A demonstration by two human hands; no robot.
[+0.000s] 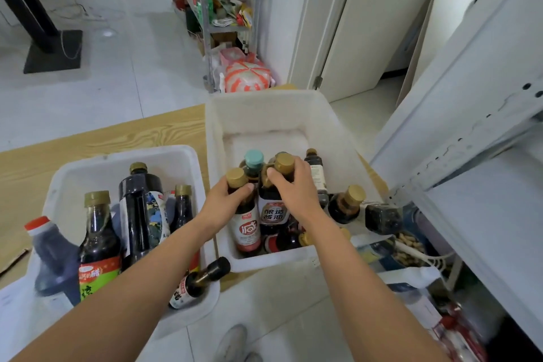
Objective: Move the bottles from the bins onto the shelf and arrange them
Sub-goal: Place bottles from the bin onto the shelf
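— What could go wrong?
— The left hand (226,200) is curled round the neck of a gold-capped dark glass bottle with a red label (248,229). The right hand (293,185) grips its white-labelled neighbour (271,211). Both bottles stand in the farther white plastic bin (264,103) and, lifted together, might knock or slip.
— Counts?
— The nearer white plastic bin (123,156) holds about five bottles. The farther has at least six, some half hidden. One pale metal shelf (470,126).
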